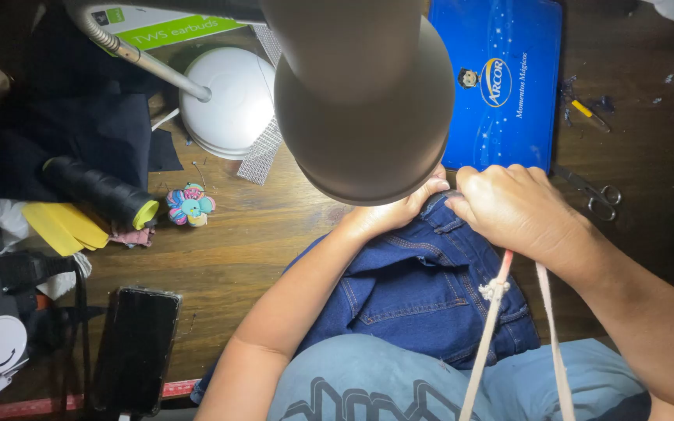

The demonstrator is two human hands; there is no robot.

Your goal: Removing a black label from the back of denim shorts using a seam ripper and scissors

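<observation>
both hands bunched on the denim under the lamp

i see the left hand (399, 212) and right hand (512, 206) meeting at the top edge of the blue jeans (423, 288), fingers curled and pressed together, pinching the thick stitched fabric between them; the jeans spill from the fingers down toward my lap over the dark wooden tabletop (259, 234). the big round lamp shade (364, 101) hangs right above the fingers and hides the left fingertips. past the fingers lies a flat glossy blue tin (501, 78); to the right of them, small metal scissors (598, 195). well left of the fingers sit a soft flower-shaped pincushion (190, 205), a black thread spool (103, 191) and a black phone (136, 347).
</observation>
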